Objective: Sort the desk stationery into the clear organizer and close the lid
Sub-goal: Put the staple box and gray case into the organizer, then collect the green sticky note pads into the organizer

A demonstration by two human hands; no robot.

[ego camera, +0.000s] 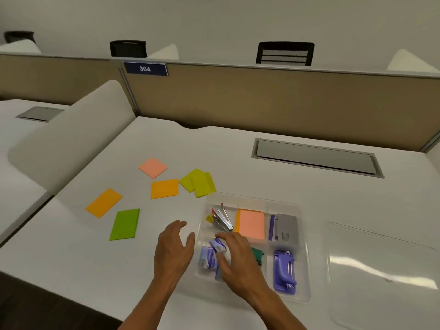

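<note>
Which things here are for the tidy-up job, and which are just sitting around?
For the job: clear organizer, its lid, sticky note pads on the desk, stapler, purple hole punch, small purple box under the right hand.

Just around: number sign, chairs, cable hatch.

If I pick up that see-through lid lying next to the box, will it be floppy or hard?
The clear lid looks thin and wide, so it would probably bend a little if lifted by one edge. It is likely light for its size. Its glossy surface shows bright reflections, so it may feel slippery; lying flat on the desk, an edge could be hard to catch with your fingers.
</note>
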